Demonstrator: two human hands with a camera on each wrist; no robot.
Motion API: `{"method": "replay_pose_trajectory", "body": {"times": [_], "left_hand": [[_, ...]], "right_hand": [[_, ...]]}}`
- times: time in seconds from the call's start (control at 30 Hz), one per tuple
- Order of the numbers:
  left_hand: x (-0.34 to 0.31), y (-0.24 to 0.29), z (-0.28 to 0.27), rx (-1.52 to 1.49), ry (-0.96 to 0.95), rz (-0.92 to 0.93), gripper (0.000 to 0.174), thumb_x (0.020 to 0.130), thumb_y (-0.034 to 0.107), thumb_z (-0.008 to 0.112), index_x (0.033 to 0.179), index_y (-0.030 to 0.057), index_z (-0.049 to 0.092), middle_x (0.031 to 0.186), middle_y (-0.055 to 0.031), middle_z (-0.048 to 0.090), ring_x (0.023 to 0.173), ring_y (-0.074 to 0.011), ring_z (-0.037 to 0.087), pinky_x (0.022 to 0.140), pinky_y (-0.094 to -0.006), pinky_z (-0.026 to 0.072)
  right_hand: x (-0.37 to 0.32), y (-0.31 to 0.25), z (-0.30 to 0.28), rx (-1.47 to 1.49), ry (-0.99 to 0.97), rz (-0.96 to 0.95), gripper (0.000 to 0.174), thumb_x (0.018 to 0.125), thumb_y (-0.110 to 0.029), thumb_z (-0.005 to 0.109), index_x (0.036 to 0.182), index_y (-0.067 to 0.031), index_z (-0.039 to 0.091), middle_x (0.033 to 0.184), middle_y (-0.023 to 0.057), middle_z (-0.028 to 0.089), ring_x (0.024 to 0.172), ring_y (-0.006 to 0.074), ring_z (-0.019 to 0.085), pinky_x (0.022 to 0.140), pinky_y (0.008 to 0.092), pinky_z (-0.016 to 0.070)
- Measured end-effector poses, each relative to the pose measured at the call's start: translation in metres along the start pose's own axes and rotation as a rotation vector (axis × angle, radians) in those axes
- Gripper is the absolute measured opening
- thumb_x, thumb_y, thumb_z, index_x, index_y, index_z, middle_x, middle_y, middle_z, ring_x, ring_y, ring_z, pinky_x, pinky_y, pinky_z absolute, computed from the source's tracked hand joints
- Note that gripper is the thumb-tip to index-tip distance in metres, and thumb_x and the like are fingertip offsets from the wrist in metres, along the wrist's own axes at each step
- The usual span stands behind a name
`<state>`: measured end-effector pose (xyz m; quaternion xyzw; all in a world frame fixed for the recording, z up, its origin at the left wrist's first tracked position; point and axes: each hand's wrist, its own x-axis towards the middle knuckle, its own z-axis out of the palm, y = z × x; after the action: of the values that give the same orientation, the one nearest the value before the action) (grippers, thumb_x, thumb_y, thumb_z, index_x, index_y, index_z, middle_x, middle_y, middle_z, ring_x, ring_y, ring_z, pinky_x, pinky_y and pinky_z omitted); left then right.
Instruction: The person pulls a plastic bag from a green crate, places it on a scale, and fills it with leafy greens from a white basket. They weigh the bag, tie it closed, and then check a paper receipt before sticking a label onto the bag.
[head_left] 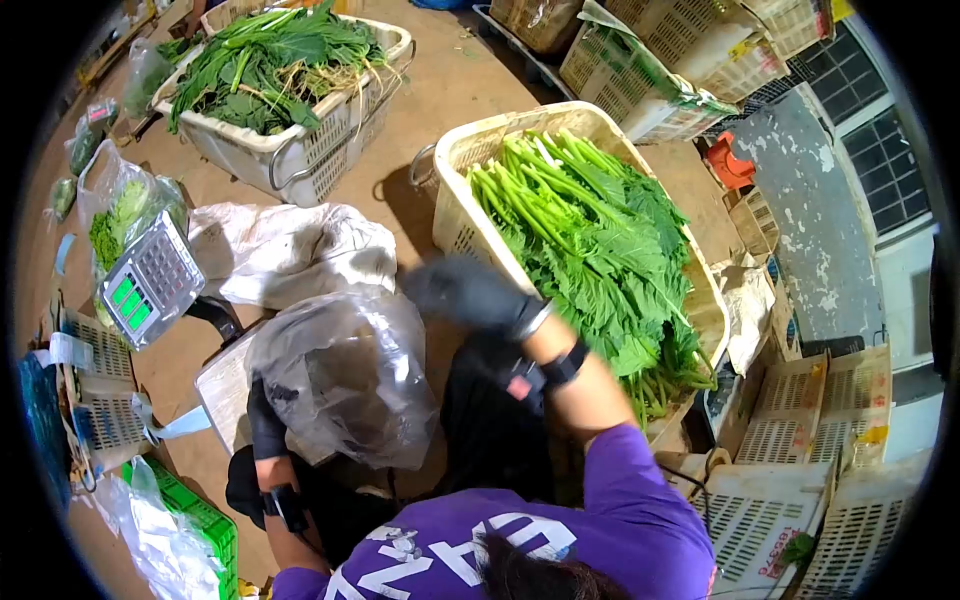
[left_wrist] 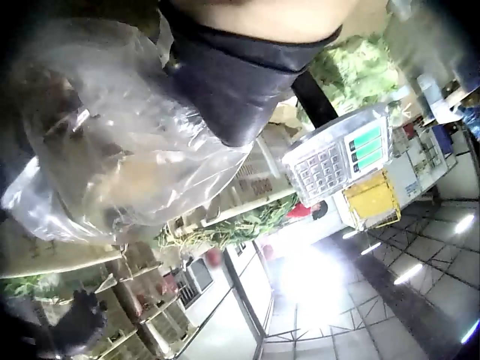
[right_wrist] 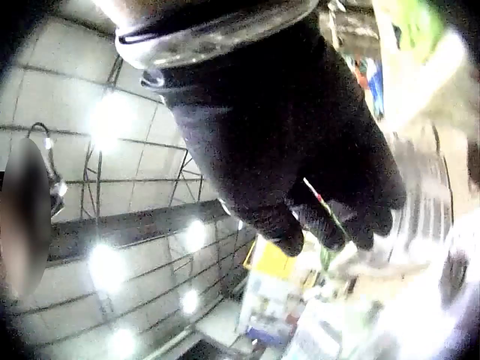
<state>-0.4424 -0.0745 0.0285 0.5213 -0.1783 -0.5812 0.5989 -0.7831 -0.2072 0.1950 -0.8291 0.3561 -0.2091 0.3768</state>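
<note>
Clear bag (head_left: 345,385) slumped left of centre, overlapping pan (head_left: 222,395). Left hand (head_left: 266,420) at bag's left edge; whether grip was clamped on film, could not tell. Right hand (head_left: 468,292) between bag and crate (head_left: 462,235); grip loose, fingers somewhat apart, nothing seen held. Greens (head_left: 590,240) filled crate, right of centre. Risks, as judged: limp mouth might fold in if left hand slackened; cut stems might pierce film (looked thin); broad leaves might snag rim; hand leaning on pan might skew scale (head_left: 155,275), left of frame.
</note>
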Motion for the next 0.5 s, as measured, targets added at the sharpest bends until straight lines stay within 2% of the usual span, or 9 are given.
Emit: {"method": "replay_pose_trajectory", "body": {"times": [0.03,0.07,0.13,0.17,0.2,0.23,0.37,0.4,0.5], "left_hand": [[-0.003,-0.001,-0.009,-0.032,-0.008,-0.039,0.037,0.088,0.030,0.036,0.102,-0.0011,0.049,0.071,-0.0043,0.053,0.060,-0.0135,0.051,0.060,-0.0281,0.0453],[0.004,-0.017,-0.027,-0.152,-0.081,-0.026,0.035,0.088,0.029,0.036,0.102,-0.0002,0.050,0.075,-0.0070,0.056,0.062,-0.0145,0.054,0.061,-0.0282,0.0456],[-0.006,-0.036,-0.036,0.646,0.054,0.227,0.031,0.088,0.023,0.036,0.103,0.0011,0.050,0.078,-0.0073,0.056,0.067,-0.0148,0.055,0.062,-0.0274,0.0455],[-0.011,-0.036,-0.029,0.421,0.053,0.106,0.032,0.088,0.025,0.035,0.105,0.0021,0.049,0.073,-0.0062,0.053,0.065,-0.0147,0.052,0.060,-0.0283,0.0451],[-0.019,-0.036,-0.015,0.192,0.048,-0.015,0.033,0.088,0.026,0.034,0.108,0.0031,0.048,0.069,-0.0050,0.050,0.062,-0.0145,0.050,0.059,-0.0291,0.0447],[-0.028,-0.033,-0.009,0.621,0.034,0.143,0.032,0.088,0.024,0.035,0.106,0.0020,0.049,0.077,-0.0072,0.054,0.067,-0.0153,0.053,0.060,-0.0297,0.0458],[-0.025,-0.060,-0.044,0.772,-0.049,0.200,0.026,0.086,0.014,0.036,0.103,-0.0003,0.050,0.092,-0.0095,0.056,0.081,-0.0175,0.054,0.068,-0.0282,0.0440],[-0.030,-0.051,-0.034,0.769,-0.039,0.207,0.026,0.086,0.014,0.036,0.103,-0.0003,0.050,0.092,-0.0095,0.056,0.081,-0.0175,0.054,0.068,-0.0282,0.0440],[-0.038,-0.038,-0.015,0.319,-0.035,0.021,0.028,0.086,0.014,0.036,0.104,-0.0021,0.050,0.097,-0.0102,0.056,0.084,-0.0172,0.053,0.071,-0.0284,0.0433]], "right_hand": [[0.014,0.007,-0.046,-0.038,0.142,0.113,0.025,0.079,-0.024,0.051,0.091,-0.0044,0.059,0.082,0.0138,0.060,0.075,0.0267,0.058,0.068,0.0319,0.0448],[0.027,0.040,-0.076,-0.420,0.370,0.209,0.028,0.077,-0.030,0.052,0.084,-0.0037,0.060,0.078,0.0146,0.060,0.072,0.0307,0.057,0.065,0.0328,0.0454],[0.037,0.069,-0.120,-0.948,0.116,0.617,0.046,0.070,-0.051,0.054,0.078,-0.0063,0.062,0.079,0.0147,0.060,0.074,0.0292,0.058,0.065,0.0355,0.0453],[0.037,0.118,-0.124,-0.959,-0.013,0.684,0.050,0.065,-0.054,0.056,0.082,-0.0071,0.062,0.080,0.0152,0.061,0.075,0.0284,0.058,0.067,0.0359,0.0453],[0.027,0.148,-0.119,-0.976,0.037,0.562,0.045,0.067,-0.048,0.056,0.083,-0.0070,0.062,0.082,0.0159,0.060,0.077,0.0280,0.058,0.068,0.0354,0.0456],[0.023,0.163,-0.112,-0.974,0.037,0.553,0.045,0.067,-0.048,0.056,0.083,-0.0070,0.062,0.082,0.0159,0.060,0.077,0.0280,0.058,0.068,0.0354,0.0456],[0.018,0.177,-0.112,-0.856,0.112,0.733,0.029,0.069,-0.032,0.052,0.083,-0.0081,0.063,0.081,0.0154,0.061,0.076,0.0287,0.059,0.067,0.0365,0.0461],[0.015,0.175,-0.124,-0.908,0.179,0.713,0.029,0.068,-0.035,0.055,0.078,-0.0094,0.064,0.074,0.0148,0.061,0.071,0.0300,0.059,0.066,0.0382,0.0463],[0.021,0.152,-0.149,-1.090,0.256,0.599,0.055,0.061,-0.052,0.060,0.092,-0.0070,0.058,0.096,0.0201,0.055,0.083,0.0350,0.054,0.073,0.0417,0.0433]]}}
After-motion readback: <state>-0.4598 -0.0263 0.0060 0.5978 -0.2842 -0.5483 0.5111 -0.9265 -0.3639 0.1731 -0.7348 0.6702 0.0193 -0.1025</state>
